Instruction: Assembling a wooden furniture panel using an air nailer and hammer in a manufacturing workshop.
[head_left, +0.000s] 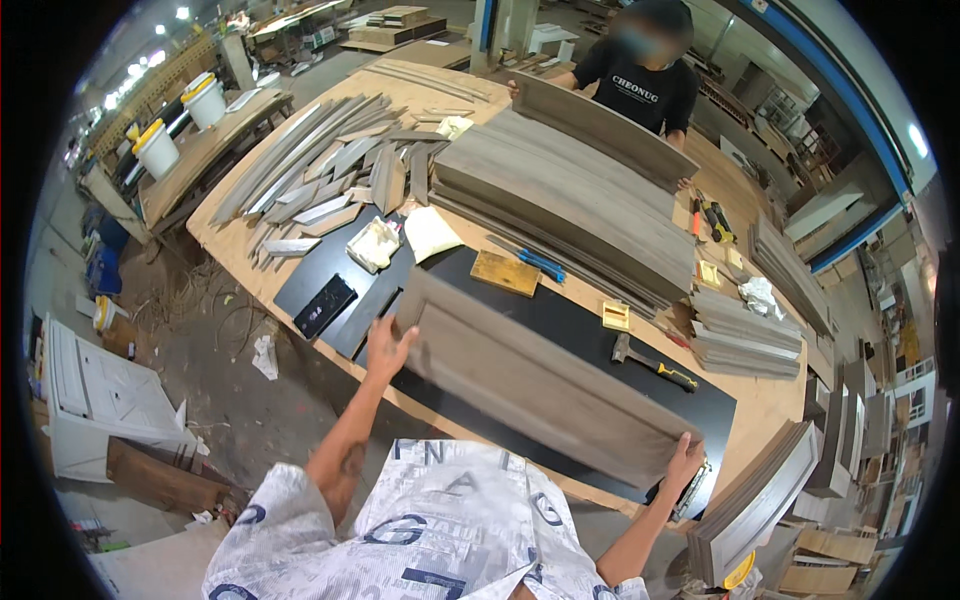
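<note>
A long grey-brown framed wood panel (540, 380) lies slantwise in front of me, over a black sheet (580, 300) on the worktable. My left hand (388, 348) grips its left end, thumb on the face. At the opposite end, my right hand (684, 462) is closed round the short edge, its fingers partly hidden. Left of the panel are a dark phone (324, 306) and a narrow dark strip (372, 322). A hammer (655, 362) with a yellow-black handle rests beyond the panel's far edge. Near it sits a small yellow box (615, 316).
Across the table a person (640, 75) holds a similar panel (600, 125) above a stack of boards (560, 190). Loose trim pieces (330, 180) cover the left side. A wood block (505, 272) and blue-handled tool (540, 264) lie mid-table. More panels (750, 500) stand at lower right.
</note>
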